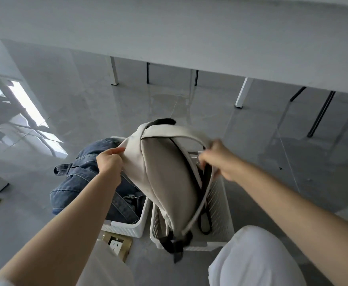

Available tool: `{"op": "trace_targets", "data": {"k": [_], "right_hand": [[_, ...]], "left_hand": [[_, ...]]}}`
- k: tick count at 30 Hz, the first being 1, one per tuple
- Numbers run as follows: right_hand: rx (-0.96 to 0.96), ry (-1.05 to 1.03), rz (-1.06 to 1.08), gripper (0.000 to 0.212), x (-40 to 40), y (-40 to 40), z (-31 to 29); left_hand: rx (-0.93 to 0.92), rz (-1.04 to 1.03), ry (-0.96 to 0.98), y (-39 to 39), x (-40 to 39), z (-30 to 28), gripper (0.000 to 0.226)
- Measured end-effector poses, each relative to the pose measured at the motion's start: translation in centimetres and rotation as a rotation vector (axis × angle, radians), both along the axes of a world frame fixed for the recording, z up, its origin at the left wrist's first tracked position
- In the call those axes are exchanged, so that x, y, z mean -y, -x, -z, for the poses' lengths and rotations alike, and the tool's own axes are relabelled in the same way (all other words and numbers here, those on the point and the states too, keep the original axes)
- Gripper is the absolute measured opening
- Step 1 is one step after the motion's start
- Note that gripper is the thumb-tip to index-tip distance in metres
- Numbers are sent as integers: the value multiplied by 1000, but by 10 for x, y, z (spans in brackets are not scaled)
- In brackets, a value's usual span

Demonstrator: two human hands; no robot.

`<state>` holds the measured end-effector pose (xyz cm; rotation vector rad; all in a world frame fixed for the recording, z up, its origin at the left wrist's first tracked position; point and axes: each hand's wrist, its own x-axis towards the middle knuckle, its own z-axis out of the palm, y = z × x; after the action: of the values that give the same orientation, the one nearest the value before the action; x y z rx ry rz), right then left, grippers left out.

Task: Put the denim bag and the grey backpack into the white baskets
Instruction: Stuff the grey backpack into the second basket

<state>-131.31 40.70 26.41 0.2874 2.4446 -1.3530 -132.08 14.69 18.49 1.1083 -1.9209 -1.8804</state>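
Grey backpack (164, 178) held over right white basket (218, 205); denim bag (82, 174) in left white basket (127, 228).

Overhead: long white desk (189, 38) above glossy grey floor (86, 104). Below, on floor: two white baskets side by side, near edges almost touching. Left one filled with denim bag, bulging well over far and left rims. Right one holding lower end of grey backpack, upper end tilted up and away, black strap ends (175, 246) draped over near rim. Left hand (110, 163) closed, pinching backpack's left fabric edge between thumb and fingers. Right hand (220, 159) blurred, curled around pale shoulder strap (200, 211) at far right rim. Beside left basket's near corner: brass floor socket (117, 243).
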Motion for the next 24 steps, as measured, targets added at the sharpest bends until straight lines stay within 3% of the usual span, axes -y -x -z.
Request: {"op": "trace_targets", "data": {"k": [5,7,9,13,15,17,20,21,22,24], "right_hand": [[-562,21,33,43,30,20,-53],[-806,-195,-71,48,33,11,-25],[-894,-474,-297,54,22,0,18],[-603,-837,-540,71,-20,-13,88],[-346,-958,-651,86,-32,-17,115],[-53,-847,-682,100,-32,-17,132],[220,-569,-464,115,-23,-8,136],[324,-452,-342,118,-20,-8,134],[448,-324,-225,111,-19,-10,135],[676,-88,-77,71,-17,-18,142]], "left_hand": [[-30,136,194,-9,-5,-2,45],[-27,147,194,-11,-4,-2,47],[-1,159,200,-13,2,0,52],[15,162,196,-23,8,4,47],[15,165,201,-27,9,6,46],[21,184,179,-26,8,8,44],[15,251,50,-27,5,-2,18],[45,301,27,-28,4,-6,31],[86,352,23,-29,2,-9,47],[163,505,124,-32,-4,-13,71]]}}
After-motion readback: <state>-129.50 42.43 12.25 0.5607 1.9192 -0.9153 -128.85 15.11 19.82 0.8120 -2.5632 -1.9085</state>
